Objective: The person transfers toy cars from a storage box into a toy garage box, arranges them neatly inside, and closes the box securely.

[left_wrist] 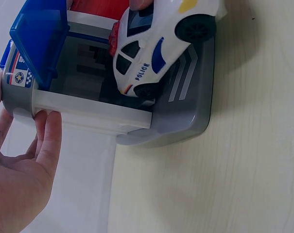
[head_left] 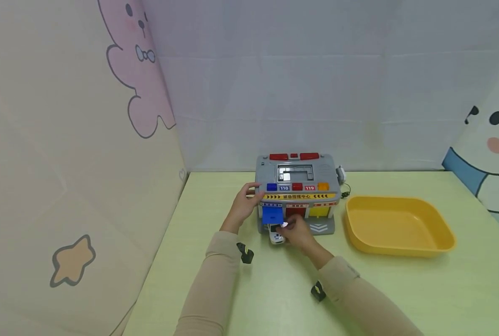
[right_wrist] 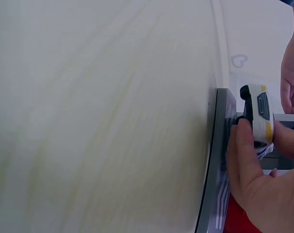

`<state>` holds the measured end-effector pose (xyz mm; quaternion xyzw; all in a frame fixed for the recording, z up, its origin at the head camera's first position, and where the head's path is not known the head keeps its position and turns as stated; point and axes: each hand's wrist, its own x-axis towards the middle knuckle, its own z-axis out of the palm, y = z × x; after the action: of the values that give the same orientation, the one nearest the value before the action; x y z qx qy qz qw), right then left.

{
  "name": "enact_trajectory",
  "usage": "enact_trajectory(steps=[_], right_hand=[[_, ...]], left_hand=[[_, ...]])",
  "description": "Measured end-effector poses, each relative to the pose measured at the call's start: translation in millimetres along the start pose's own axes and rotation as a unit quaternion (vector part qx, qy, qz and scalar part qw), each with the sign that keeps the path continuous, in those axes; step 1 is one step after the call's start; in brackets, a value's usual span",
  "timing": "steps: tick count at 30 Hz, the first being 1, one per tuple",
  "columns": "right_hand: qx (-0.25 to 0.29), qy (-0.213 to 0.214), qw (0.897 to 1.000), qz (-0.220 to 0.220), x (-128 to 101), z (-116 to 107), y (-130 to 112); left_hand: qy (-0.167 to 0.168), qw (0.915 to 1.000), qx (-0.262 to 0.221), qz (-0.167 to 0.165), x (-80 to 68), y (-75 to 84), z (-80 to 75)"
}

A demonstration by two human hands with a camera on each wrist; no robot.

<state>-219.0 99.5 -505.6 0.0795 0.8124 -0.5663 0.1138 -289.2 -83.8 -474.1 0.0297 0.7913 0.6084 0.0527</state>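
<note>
A grey toy emergency station (head_left: 297, 196) stands at the back of the table, its blue garage door (head_left: 272, 215) swung up. My right hand (head_left: 297, 232) pinches a white toy police car (left_wrist: 156, 46) at the mouth of that bay. In the left wrist view the car's rear end points into the bay, over the grey ramp (left_wrist: 195, 104). My left hand (head_left: 244, 204) grips the station's left side near the roof edge; its fingertips (left_wrist: 52, 121) press on the wall beside the bay. In the right wrist view, fingers and thumb lie on both sides of the car (right_wrist: 260, 114).
A yellow tray (head_left: 400, 226) sits on the table to the right of the station. Red (head_left: 295, 212) and yellow (head_left: 319, 211) garage doors are down beside the blue one. A small grey piece with a cord (head_left: 342, 176) is at the station's right side. A fabric wall (head_left: 291, 102) rises behind.
</note>
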Motion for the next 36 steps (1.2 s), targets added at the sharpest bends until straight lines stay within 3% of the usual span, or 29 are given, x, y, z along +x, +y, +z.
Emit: enact_trajectory(steps=[21,33,36], right_hand=[[0.008,0.016,1.0,-0.018,3,5,1],[0.069,-0.009,0.997,0.018,6,10,-3],[0.102,-0.017,0.995,0.008,6,9,-1]], left_hand=[[0.001,1.0,0.004,-0.008,1.6,2.7,-0.7],[0.0,0.9999,0.004,-0.009,1.4,1.6,-0.3],[-0.003,1.0,0.002,-0.009,0.9,1.5,-0.4]])
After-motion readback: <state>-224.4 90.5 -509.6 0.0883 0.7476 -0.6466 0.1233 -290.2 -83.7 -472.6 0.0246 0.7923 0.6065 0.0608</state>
